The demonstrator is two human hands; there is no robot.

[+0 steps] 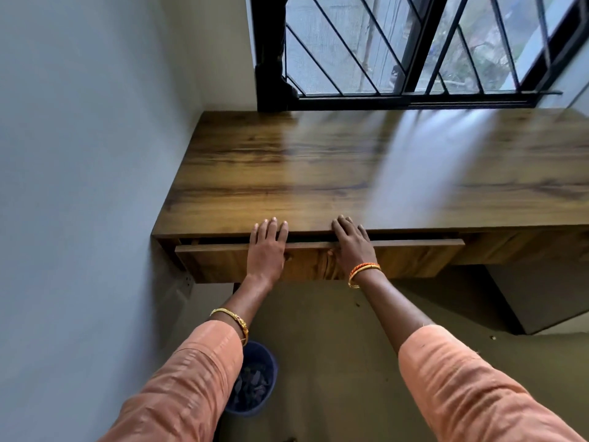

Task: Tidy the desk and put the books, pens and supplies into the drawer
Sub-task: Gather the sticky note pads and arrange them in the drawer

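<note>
Both hands, left hand and right hand, lie with straight fingers on the brown wooden drawer, apparently pushing it closed under the wood-grain tabletop.

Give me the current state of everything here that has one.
drawer: slightly open, narrow gap showing
left hand: flat on the drawer front, fingers straight
right hand: flat on the drawer front, fingers straight
desk: nothing visible on top
window: barred; open or shut unclear
bin: holds dark scraps
</note>
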